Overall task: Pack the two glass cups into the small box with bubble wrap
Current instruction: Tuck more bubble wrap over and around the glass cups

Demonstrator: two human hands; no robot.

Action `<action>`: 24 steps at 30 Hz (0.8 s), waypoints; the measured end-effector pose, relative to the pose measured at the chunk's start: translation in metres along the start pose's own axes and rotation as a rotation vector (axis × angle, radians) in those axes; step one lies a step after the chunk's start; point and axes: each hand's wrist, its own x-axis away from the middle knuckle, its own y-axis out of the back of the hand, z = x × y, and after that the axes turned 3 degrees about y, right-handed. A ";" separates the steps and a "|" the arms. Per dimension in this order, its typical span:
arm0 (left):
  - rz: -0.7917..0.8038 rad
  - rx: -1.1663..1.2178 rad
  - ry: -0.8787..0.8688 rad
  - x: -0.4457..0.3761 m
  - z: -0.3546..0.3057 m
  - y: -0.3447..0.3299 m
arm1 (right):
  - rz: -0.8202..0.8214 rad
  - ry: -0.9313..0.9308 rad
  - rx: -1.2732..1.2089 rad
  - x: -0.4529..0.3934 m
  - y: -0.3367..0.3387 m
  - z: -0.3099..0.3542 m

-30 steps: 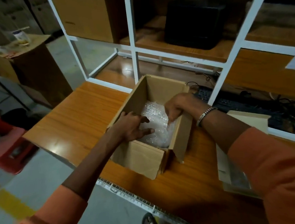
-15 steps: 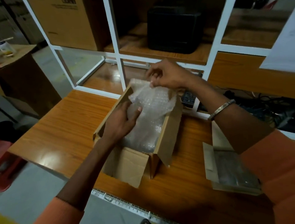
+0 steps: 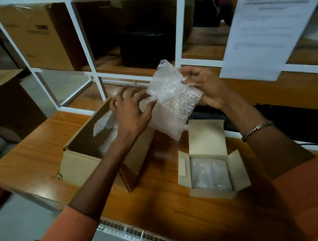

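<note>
A sheet of bubble wrap [image 3: 169,102] hangs in the air above the desk, between the two boxes. My right hand [image 3: 207,86] pinches its upper right side. My left hand [image 3: 132,109] grips its left edge with spread fingers. Below my left hand stands a large open cardboard box [image 3: 79,165] with more bubble wrap [image 3: 101,123] inside. To the right lies a small pale box [image 3: 207,135], lid folded back, holding clear glass cups [image 3: 209,173] side by side; their outline is blurred.
The wooden desk [image 3: 161,202] ends at a metal rail near me. A white shelf frame [image 3: 96,74] rises behind the boxes, holding a brown carton [image 3: 37,36] and a black device [image 3: 143,43]. A paper sheet [image 3: 269,28] hangs at the upper right. A keyboard lies behind the small box.
The bubble wrap has been lifted fully out of the large box and carried up and to the right. Both hands rose with it. The view shifted, bringing the small box into sight.
</note>
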 end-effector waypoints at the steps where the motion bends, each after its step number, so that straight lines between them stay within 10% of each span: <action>1: 0.046 0.086 -0.007 0.007 -0.013 -0.008 | -0.041 -0.022 0.006 0.010 0.014 -0.003; 11: 0.389 0.721 0.510 0.080 -0.077 -0.078 | -0.347 -0.239 -0.308 0.102 0.124 -0.067; 17: 0.276 0.044 0.310 0.108 -0.031 -0.108 | -0.514 -0.312 -0.210 0.135 0.142 -0.085; 24: 0.422 0.124 0.457 0.100 0.015 -0.128 | -0.336 -0.405 -0.145 0.127 0.124 -0.096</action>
